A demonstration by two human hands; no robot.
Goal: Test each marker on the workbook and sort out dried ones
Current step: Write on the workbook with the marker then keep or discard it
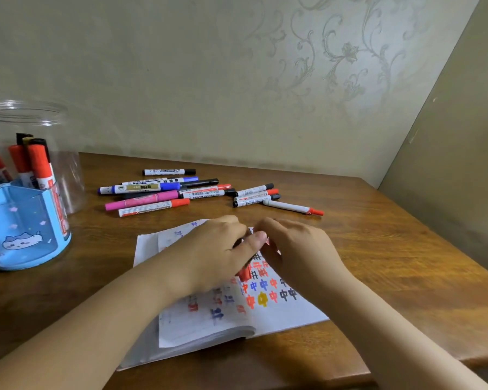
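A person sits at a wooden desk (378,249), seen from their own head, with both forearms reaching in over an open workbook (209,319); the left hand (217,249) and right hand (296,246) meet above the page, fingers curled round a marker (244,273) held between them; only a red end and a dark stretch of it show below the left thumb, so whether the cap is coming off or going on cannot be told.

The task looks well under way; the right-hand page is crowded with test marks, small blocky characters in red, blue, black and one yellow, and fainter red and blue marks show on the left page; many pens seem to have been tried.

Much may remain; a loose pile of markers (181,192) lies on the desk beyond the workbook, near the wall, capped in black, blue, red and pink, with one white pen with a red end lying apart at the right; which are tested or dried cannot be told from here.

At the far left stands a blue holder (26,235) with a cartoon cat; a clear jar (68,164) is just behind it; red and black capped markers stand upright there.
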